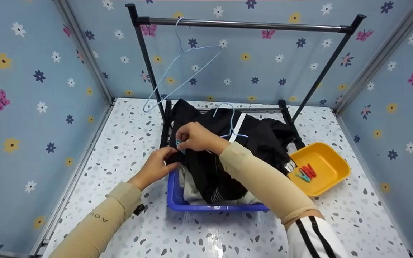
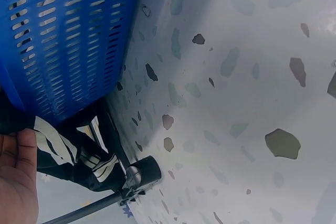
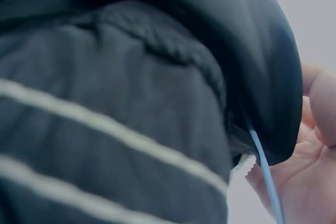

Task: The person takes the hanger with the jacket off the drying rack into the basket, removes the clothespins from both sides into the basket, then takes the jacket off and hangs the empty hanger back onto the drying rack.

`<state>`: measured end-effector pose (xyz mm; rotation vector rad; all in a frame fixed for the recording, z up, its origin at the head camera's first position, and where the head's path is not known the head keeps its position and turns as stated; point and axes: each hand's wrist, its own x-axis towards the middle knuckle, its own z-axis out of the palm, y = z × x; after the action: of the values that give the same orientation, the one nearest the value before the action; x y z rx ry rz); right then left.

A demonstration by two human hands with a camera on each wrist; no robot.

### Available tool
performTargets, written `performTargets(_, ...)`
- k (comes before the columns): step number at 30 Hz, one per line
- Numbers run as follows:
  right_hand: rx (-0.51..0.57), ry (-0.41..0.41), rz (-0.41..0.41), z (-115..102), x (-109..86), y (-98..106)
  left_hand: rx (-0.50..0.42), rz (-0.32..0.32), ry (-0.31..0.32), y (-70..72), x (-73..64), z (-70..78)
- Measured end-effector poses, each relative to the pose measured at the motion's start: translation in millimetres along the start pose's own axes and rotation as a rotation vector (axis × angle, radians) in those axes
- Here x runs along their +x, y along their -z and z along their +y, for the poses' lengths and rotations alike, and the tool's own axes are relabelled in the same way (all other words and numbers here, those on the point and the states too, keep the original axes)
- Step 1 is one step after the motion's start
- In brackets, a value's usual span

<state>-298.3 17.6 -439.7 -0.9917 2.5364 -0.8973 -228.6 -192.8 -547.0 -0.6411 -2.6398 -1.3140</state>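
Beige sleeves (image 1: 91,218) reach in from seven and five o'clock. At centre, a black garment (image 1: 264,139) lies over a blue basket (image 1: 192,207) at six. The left hand (image 1: 156,163) pinches the garment's nine-o'clock edge between thumb and fingers; at two o'clock from it, the right hand (image 1: 197,138) pinches a teal peg (image 1: 178,142).

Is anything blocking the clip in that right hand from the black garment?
Nothing visible does: the right hand pinches the blue clip right by the black garment, whose edge the left hand grips.
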Motion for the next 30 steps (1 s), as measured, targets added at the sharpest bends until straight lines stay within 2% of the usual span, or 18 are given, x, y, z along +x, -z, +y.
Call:
performTargets(10,0.054,0.053,0.109,-7.5,-7.1,12.2,0.003,0.0,0.02,-0.3,3.4,0.6)
performTargets(21,0.077,0.06,0.145,-7.1,-27.2,19.4,-0.011,-0.009,0.034,-0.4,-0.2,-3.6)
performTargets(30,0.063,0.061,0.19,-2.3,-49.4,35.9,-0.002,-0.01,0.027,-0.3,3.6,-2.2)
